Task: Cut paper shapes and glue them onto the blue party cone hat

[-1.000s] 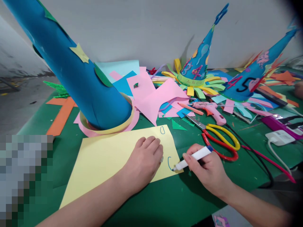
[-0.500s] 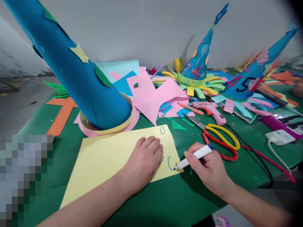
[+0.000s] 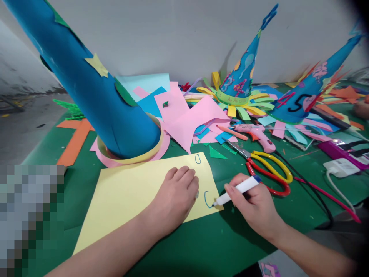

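A sheet of yellow paper (image 3: 123, 192) lies on the green table, with two blue outlines drawn near its right edge. My left hand (image 3: 177, 192) rests on the sheet, its fingers curled under. A small whitish thing shows at its finger side, too little of it to name. My right hand (image 3: 255, 206) grips a white marker (image 3: 238, 191) with a blue end. The marker's tip touches the paper's lower right corner, at the end of a curved line. Just beyond the right hand lie scissors (image 3: 263, 169) with red and yellow handles.
A tall blue paper cone hat (image 3: 127, 119) stands behind the sheet. Two decorated cone hats (image 3: 238, 77) stand farther right. Pink paper scraps (image 3: 198, 115), a pink glue gun (image 3: 256, 134) with its cord, and a purple case (image 3: 343, 154) surround them. Another person's hand (image 3: 361, 109) shows at far right.
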